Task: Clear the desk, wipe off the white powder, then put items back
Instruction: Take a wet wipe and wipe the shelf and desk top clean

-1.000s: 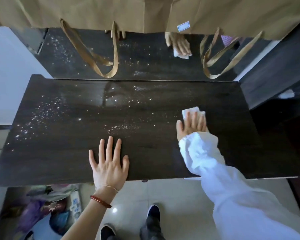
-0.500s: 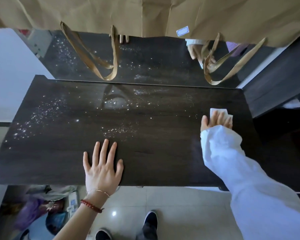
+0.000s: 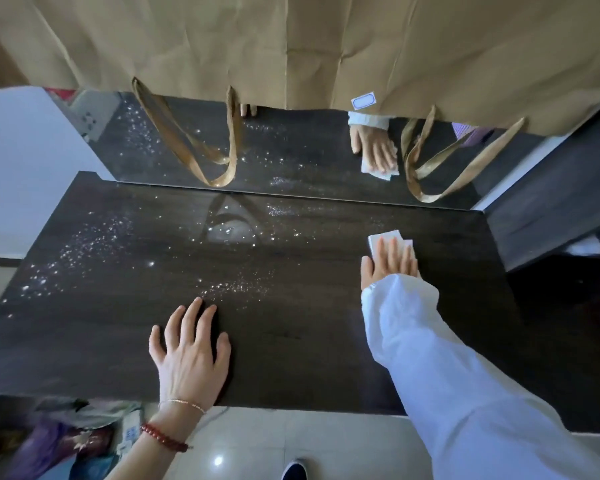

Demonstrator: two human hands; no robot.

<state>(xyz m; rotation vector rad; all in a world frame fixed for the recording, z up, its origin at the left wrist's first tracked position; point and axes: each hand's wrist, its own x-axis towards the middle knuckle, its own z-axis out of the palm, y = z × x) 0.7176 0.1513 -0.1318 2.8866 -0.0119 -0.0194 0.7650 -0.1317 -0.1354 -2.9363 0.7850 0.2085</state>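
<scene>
Desk (image 3: pixel 291 341) is dark wood, runs L-R across the view w/ a mirror (image 3: pixel 309 150) standing along its far edge. No loose items on top that I can see, so the clearing step looks done, judging by the bare surface.

Wiping is underway, not finished. White powder (image 3: pixel 80 251) sits thick on the left part, w/ another patch (image 3: pixel 238 287) near centre just beyond the left fingertips, plus scattered specks toward the mirror edge around a glossy reflection. The right part, near the wiping hand, looks mostly free of specks.

Right hand (image 3: pixel 390 263), in a white sleeve (image 3: pixel 430 358), lies flat on a folded white tissue (image 3: pixel 388 239): fingers straight and close together, pressing it onto the desk, not pinching. Tissue pokes out past the fingertips, right-centre of the top.

Left hand (image 3: pixel 191 351) rests palm-down near the front edge, fingers spread, holding nothing; prob. bracing.

Brown paper bag (image 3: pixel 309 46) hangs over the mirror's top, its handles (image 3: pixel 201 147) dangling in front of the glass. Some stuff is on the floor at lower left, too blurred to ID; can't tell if these are the cleared items.

Est.: approx. a third to half of the wipe done. Left: centre + left powder, then putting items back, which hasn't begun.
</scene>
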